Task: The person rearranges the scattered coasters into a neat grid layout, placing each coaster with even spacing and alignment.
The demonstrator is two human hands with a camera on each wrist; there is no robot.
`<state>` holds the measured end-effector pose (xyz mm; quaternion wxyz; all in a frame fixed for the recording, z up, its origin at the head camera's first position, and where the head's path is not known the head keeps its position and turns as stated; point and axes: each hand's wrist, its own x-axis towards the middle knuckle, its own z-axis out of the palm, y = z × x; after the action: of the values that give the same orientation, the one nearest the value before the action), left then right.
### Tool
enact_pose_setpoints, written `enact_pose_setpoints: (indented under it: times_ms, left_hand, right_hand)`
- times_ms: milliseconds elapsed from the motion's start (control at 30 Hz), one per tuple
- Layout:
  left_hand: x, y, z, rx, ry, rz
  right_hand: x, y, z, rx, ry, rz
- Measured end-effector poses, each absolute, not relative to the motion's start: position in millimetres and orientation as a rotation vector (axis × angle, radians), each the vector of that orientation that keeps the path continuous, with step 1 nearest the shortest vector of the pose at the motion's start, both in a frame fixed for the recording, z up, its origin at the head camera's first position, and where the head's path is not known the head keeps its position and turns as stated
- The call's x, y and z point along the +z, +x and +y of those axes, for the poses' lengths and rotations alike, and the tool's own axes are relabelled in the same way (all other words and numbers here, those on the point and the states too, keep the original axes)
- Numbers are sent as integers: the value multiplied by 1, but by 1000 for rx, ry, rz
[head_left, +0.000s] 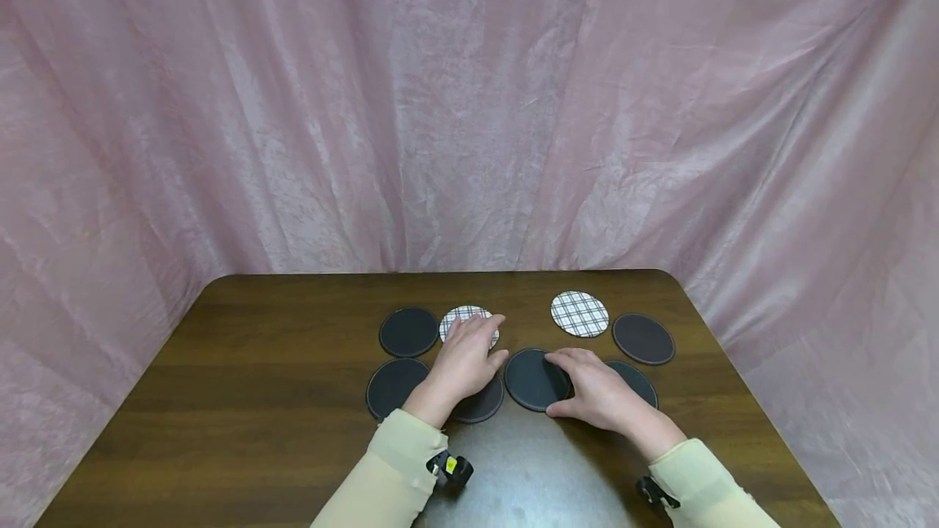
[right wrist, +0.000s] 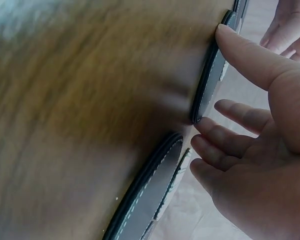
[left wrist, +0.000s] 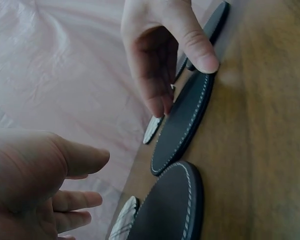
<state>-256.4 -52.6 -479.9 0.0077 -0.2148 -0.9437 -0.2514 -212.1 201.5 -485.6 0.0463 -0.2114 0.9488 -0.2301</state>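
Round black coasters with pale stitched rims lie on the wooden table (head_left: pixel 279 398). My right hand (head_left: pixel 597 393) holds one black coaster (head_left: pixel 530 381) by its edge, with the thumb at the near side and the fingers at the far side. In the left wrist view, that thumb presses the stitched rim. My left hand (head_left: pixel 458 365) hovers, fingers extended and holding nothing, above another black coaster (head_left: pixel 480 407) and a white checked coaster (head_left: pixel 449 320), partly hiding both.
Two more black coasters (head_left: pixel 408 332) (head_left: pixel 394 388) lie on the left. On the right are a checked coaster (head_left: pixel 579 314), a dark coaster (head_left: pixel 644 338) and a black coaster (head_left: pixel 637 381) partly behind the right hand. A pink curtain (head_left: pixel 469 104) hangs behind the table.
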Motion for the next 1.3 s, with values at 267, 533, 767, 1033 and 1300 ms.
enact_pose_setpoints:
  times_ms: [267, 533, 767, 1033, 1300]
  left_hand:
    - [-487, -253, -62, -722, -728, -2953]
    - [-491, -249, -64, -667, -802, -2938]
    - [-485, -254, -62, -670, -854, -2935]
    - [-469, -273, -53, -636, -921, -2936]
    - [-466, -297, -40, -617, -962, -2957]
  right_hand:
    - [-494, -217, 206, -722, -729, 2924]
    - [-487, -217, 202, -689, -591, 2894]
    - [-481, -223, 214, -707, -562, 2987]
    - [-475, -233, 226, -636, -501, 3056]
    - [-472, -257, 231, -686, -414, 3006]
